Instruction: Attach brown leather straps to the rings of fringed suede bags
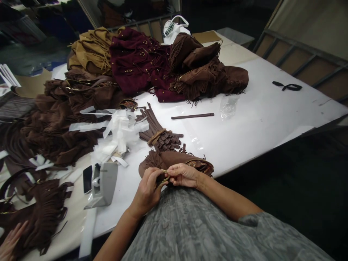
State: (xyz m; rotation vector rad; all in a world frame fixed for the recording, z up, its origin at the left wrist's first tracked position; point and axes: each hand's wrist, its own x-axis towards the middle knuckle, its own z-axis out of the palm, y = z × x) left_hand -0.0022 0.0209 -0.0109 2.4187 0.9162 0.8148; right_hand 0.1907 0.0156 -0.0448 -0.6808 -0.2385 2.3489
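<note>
A brown fringed bag (174, 159) lies at the table's near edge, against the person's body. My left hand (149, 186) has its fingers closed round a small gold-coloured metal ring (166, 176) at the bag's near side. From the right, my right hand (182, 175) pinches the same ring between thumb and fingers. Just beyond the bag lies a tied bundle of dark brown strips (160, 136). One single brown strip (192, 116) rests farther off on the white table.
Heaped bags in tan (92, 49), maroon (138, 63) and brown (212, 72) cover the far side. White paper strips (119, 130), a grey tape dispenser (104, 185) and brown bags (65, 116) sit left. Another person's hand (12, 239) is at lower left. A black strap (286, 86) lies right.
</note>
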